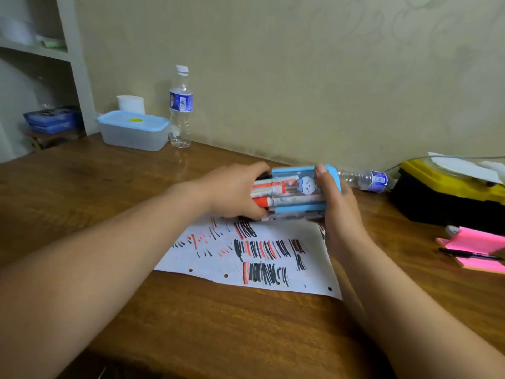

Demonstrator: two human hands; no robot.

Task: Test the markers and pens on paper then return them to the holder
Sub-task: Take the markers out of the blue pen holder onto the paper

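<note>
Markers and pens (269, 191), red- and black-capped, sit packed in the clear, blue-trimmed plastic holder (297, 207) — tipped sideways just above the scribbled white paper (207, 265). Right hand (338, 214): grip clasps the holder's base. Left hand (232, 190): grip wraps the marker ends. Judgement — tilt upright slowly, mouth covered.

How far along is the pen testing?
Done: the paper is full of black, red and blue strokes. In hand: the right hand grips the holder, tipped sideways; the left hand holds the markers at its mouth. Left: seat them, stand it upright; maybe the pen on the pink pad.
</note>
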